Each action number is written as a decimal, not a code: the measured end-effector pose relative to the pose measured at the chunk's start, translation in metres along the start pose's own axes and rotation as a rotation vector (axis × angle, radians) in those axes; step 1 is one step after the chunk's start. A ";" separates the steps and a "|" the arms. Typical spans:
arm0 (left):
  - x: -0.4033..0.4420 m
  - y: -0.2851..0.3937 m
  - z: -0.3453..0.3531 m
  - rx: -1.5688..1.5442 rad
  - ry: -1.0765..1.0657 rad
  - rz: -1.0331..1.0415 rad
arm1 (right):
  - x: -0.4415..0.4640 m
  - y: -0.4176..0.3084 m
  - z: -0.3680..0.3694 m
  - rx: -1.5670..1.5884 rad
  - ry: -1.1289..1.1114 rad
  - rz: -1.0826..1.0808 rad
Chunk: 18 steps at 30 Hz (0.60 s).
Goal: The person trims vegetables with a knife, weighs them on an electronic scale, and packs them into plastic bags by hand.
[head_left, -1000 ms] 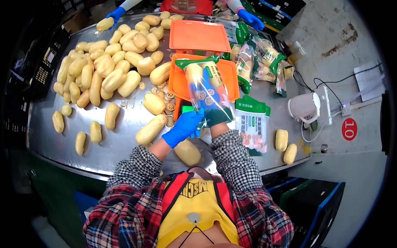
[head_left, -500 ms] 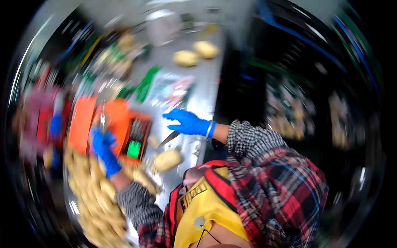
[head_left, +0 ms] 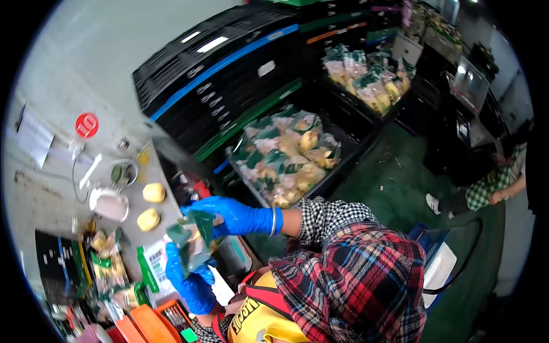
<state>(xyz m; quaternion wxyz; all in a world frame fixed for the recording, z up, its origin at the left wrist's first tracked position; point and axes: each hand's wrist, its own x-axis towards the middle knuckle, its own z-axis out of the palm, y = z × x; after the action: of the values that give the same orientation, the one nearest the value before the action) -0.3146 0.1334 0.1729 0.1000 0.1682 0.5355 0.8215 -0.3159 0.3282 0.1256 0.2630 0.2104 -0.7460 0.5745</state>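
Between my two blue-gloved hands is a green and clear plastic bag (head_left: 197, 246) with something pale inside. My right hand (head_left: 237, 217) grips its upper right side, fingers closed on the plastic. From below and to the left, my left hand (head_left: 191, 283) curls round the bag. Just left of the hands, a flat printed bag (head_left: 155, 263) with a green edge lies on the metal table (head_left: 130, 233). Two pale yellow oval pieces of produce, one nearer (head_left: 148, 219) and one farther (head_left: 153, 192), rest beyond it.
A black crate (head_left: 351, 157) of filled bags (head_left: 289, 151) stands ahead, with another bag-filled crate (head_left: 372, 86) behind. Stacked black crates (head_left: 229, 86) line the wall. Orange trays (head_left: 146, 323) sit at lower left. A person (head_left: 497, 183) is at far right.
The view has swung right towards the crates. My hands, apart and without a bag half a second ago, now meet on a green and clear bag. The orange trays have shifted to the lower edge.
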 end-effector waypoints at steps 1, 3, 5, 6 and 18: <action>0.005 -0.001 0.021 0.072 -0.014 -0.091 | -0.005 0.002 -0.019 0.000 0.070 0.032; 0.025 -0.003 0.084 0.179 -0.203 -0.246 | -0.019 0.009 -0.085 -0.082 0.238 0.072; 0.056 -0.053 0.164 0.254 -0.341 -0.193 | -0.047 0.005 -0.190 -0.092 0.472 0.049; 0.063 -0.061 0.183 0.163 -0.424 -0.188 | -0.060 0.003 -0.225 -0.108 0.557 0.224; 0.112 -0.182 0.126 0.402 -0.054 -0.487 | -0.118 0.006 -0.676 -0.638 1.485 -0.098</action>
<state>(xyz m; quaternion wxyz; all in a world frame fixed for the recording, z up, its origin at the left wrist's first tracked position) -0.3723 0.3525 0.0724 0.2728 0.0732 0.7087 0.6465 -0.1268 0.9856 0.1829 0.7620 -0.2787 -0.4946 0.3116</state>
